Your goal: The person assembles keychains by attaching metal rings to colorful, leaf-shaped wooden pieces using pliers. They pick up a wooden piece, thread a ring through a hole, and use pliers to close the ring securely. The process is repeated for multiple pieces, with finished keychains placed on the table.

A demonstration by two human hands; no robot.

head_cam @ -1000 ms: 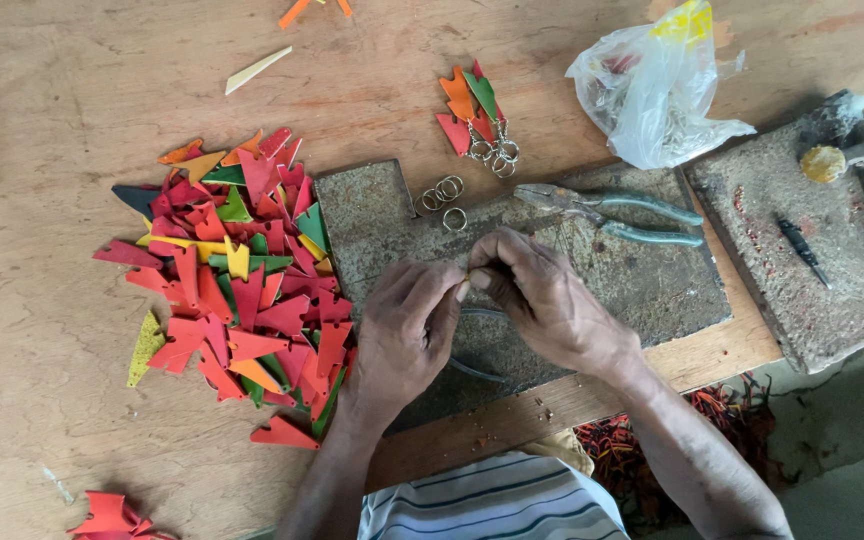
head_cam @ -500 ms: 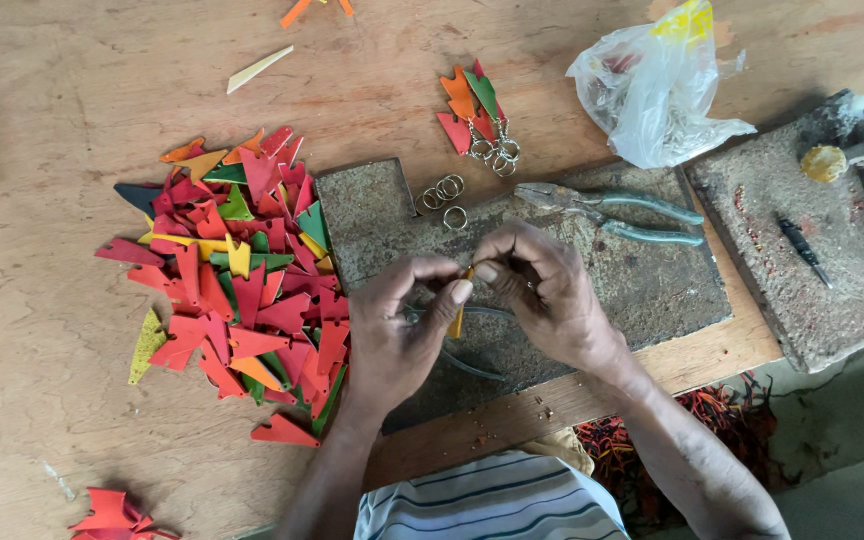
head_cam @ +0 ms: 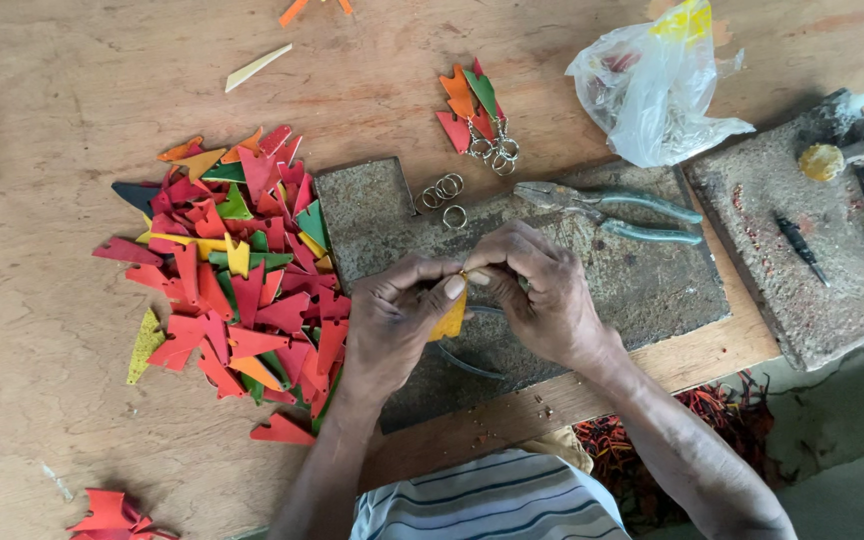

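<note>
At the centre of the frame the left hand (head_cam: 392, 320) and the right hand (head_cam: 537, 290) meet over a stone slab (head_cam: 642, 290), a small flat piece (head_cam: 449, 318) pinched between them. Pliers (head_cam: 612, 210) lie on the slab's upper edge, with loose rings (head_cam: 442, 195) just to their left. A heap of cut pieces (head_cam: 237, 280) lies left of the slab. A bunch of ringed pieces (head_cam: 477, 115) sits at upper centre, a plastic bag (head_cam: 652, 85) to its right. A second slab (head_cam: 802, 250) lies at the right edge.

Both forearms are bare, with no sleeves, watch or rings showing on the left hand (head_cam: 397, 320) or the right hand (head_cam: 542, 295). Below the grey stone slab (head_cam: 652, 290), the torso wears a shirt (head_cam: 492, 500) striped white, grey and dark blue.
</note>
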